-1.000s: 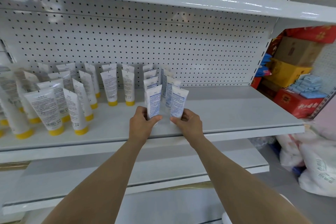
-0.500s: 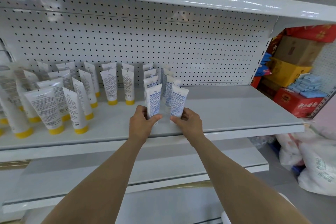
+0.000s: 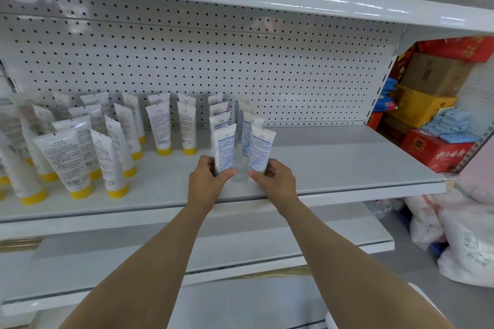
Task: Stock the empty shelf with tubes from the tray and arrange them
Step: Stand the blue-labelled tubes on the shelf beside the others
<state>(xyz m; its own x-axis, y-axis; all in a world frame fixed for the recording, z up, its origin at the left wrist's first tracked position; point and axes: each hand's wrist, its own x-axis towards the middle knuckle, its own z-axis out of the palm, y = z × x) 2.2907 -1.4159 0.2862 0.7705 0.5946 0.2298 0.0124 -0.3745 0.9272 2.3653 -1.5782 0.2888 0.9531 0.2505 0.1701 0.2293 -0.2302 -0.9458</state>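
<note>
Curling round the lower ends of two tubes, your fingers (image 3: 206,166) are clamped: your left hand (image 3: 207,181) grips the left tube (image 3: 225,148) and your right hand (image 3: 276,181) grips the right tube (image 3: 261,149), both near the front of the shelf (image 3: 347,165), heading two rows of tubes (image 3: 219,117). You appear to be placing them; next, square them with those rows and let go. Almost nothing has shifted since a second ago.

tubes (image 3: 160,128) on shelf (image 3: 334,163) left half | boxes (image 3: 433,147) right of shelf
</note>
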